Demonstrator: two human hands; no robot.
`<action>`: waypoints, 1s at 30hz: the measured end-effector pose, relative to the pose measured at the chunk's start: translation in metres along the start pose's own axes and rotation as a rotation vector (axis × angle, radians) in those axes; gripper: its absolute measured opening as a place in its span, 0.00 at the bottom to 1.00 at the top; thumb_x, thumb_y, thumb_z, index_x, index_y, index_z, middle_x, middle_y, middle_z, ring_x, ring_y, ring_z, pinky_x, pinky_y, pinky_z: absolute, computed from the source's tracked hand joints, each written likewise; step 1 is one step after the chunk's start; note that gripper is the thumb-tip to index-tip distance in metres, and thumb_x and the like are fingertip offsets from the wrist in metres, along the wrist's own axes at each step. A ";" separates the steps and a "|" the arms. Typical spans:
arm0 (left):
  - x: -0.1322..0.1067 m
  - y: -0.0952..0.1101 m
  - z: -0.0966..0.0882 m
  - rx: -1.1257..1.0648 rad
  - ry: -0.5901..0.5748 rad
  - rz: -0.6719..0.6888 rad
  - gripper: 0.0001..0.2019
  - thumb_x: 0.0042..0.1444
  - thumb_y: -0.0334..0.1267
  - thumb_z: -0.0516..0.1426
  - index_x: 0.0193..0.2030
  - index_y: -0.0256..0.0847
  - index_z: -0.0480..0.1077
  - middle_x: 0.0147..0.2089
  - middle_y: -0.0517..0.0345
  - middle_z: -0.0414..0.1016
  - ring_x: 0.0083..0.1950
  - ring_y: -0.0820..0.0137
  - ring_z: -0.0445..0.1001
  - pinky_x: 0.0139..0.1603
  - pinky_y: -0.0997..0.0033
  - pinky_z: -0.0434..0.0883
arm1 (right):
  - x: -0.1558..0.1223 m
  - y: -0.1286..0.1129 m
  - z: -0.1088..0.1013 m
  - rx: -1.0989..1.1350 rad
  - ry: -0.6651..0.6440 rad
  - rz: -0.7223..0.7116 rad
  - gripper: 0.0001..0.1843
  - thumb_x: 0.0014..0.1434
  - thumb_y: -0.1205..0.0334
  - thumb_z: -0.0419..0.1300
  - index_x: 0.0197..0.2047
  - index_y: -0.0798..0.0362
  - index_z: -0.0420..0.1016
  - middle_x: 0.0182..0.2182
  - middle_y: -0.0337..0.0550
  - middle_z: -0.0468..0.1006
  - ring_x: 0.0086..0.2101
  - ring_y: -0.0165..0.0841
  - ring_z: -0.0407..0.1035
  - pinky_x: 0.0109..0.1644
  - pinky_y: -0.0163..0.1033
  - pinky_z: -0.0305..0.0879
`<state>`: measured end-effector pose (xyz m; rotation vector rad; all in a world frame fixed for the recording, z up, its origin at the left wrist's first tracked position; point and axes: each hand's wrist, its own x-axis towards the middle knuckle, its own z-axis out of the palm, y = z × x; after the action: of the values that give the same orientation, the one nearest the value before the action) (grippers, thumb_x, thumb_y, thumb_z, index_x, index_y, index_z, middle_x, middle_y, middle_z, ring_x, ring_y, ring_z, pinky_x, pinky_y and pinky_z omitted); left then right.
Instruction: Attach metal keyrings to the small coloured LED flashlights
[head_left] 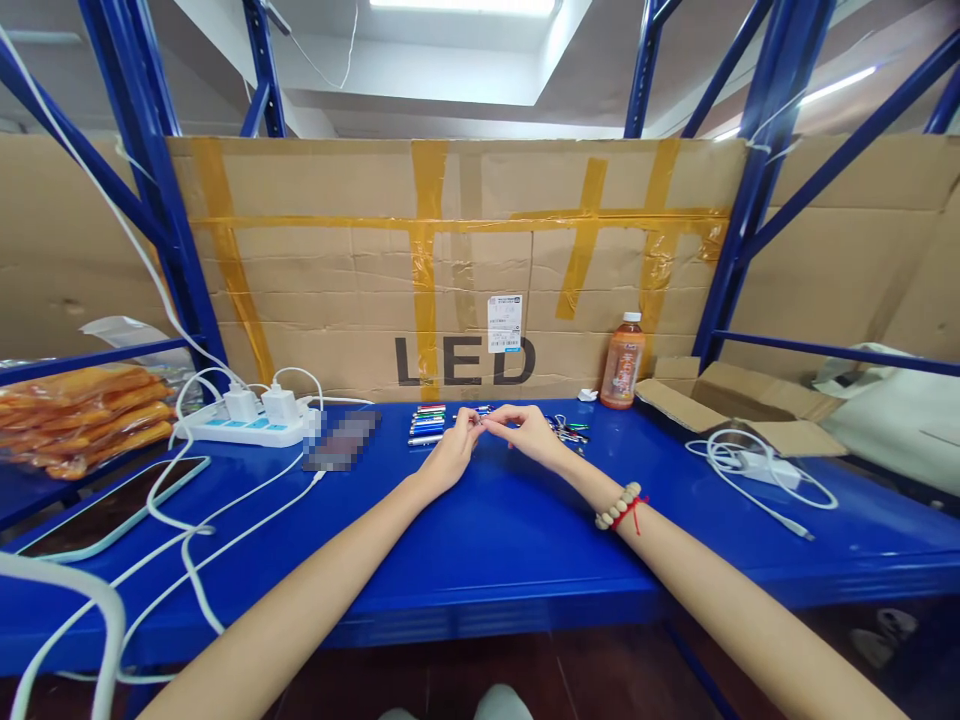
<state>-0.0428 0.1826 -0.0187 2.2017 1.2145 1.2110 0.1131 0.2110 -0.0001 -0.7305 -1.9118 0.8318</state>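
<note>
Both hands meet over the blue shelf top [495, 540], fingertips almost touching. My left hand [452, 448] is closed in a pinch, and my right hand [527, 433], with a beaded bracelet [619, 507] on its wrist, pinches at the same spot. Whatever small piece lies between the fingertips is too small to name. Just left of my left hand lies a row of slim pen-like sticks [426, 428] in several colours. Past my right hand is a loose heap of small dark and metallic parts [568, 430], partly hidden by that hand.
A bottle of orange drink [622, 362] and an open cardboard box [720, 400] stand at the back right, a white charger with cable [765, 470] before them. On the left are a power strip [247, 425], two phones [112, 508] and trailing white cables. Cardboard [337, 290] walls the back.
</note>
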 end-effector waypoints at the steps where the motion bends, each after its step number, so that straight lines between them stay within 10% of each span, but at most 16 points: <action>1: 0.001 -0.002 0.000 -0.028 0.013 -0.009 0.06 0.60 0.40 0.41 0.39 0.40 0.52 0.22 0.66 0.54 0.22 0.76 0.55 0.25 0.77 0.55 | 0.000 0.000 0.000 0.026 -0.024 0.033 0.23 0.46 0.44 0.58 0.32 0.57 0.77 0.34 0.46 0.75 0.29 0.29 0.66 0.20 0.28 0.59; 6: 0.005 -0.005 0.001 -0.017 0.079 -0.022 0.06 0.60 0.40 0.43 0.38 0.40 0.52 0.23 0.66 0.56 0.23 0.76 0.57 0.27 0.77 0.56 | 0.006 -0.001 -0.017 -0.082 0.012 0.141 0.22 0.52 0.47 0.55 0.38 0.56 0.76 0.33 0.45 0.75 0.31 0.31 0.67 0.24 0.30 0.62; 10: 0.003 -0.002 -0.001 0.046 0.051 0.015 0.08 0.61 0.39 0.40 0.44 0.40 0.52 0.24 0.65 0.58 0.25 0.75 0.59 0.30 0.76 0.57 | 0.005 0.010 -0.049 -0.685 0.311 0.190 0.14 0.54 0.54 0.54 0.36 0.52 0.77 0.37 0.44 0.75 0.36 0.35 0.68 0.37 0.38 0.64; 14: 0.000 0.003 -0.005 0.146 0.043 0.022 0.10 0.61 0.39 0.40 0.46 0.41 0.53 0.24 0.65 0.57 0.24 0.75 0.59 0.31 0.76 0.57 | -0.001 0.026 -0.069 -1.042 0.221 0.370 0.14 0.53 0.61 0.55 0.43 0.51 0.75 0.43 0.48 0.73 0.43 0.40 0.67 0.44 0.41 0.63; 30: -0.006 0.016 -0.012 0.344 -0.018 -0.012 0.10 0.62 0.42 0.39 0.45 0.44 0.54 0.28 0.61 0.65 0.29 0.69 0.67 0.31 0.75 0.59 | -0.002 0.047 -0.077 -0.976 0.200 0.434 0.11 0.50 0.70 0.58 0.38 0.54 0.77 0.36 0.46 0.77 0.38 0.33 0.70 0.41 0.31 0.64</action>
<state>-0.0460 0.1674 -0.0049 2.4323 1.5219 1.0376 0.1904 0.2573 -0.0097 -1.7765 -1.9426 -0.0168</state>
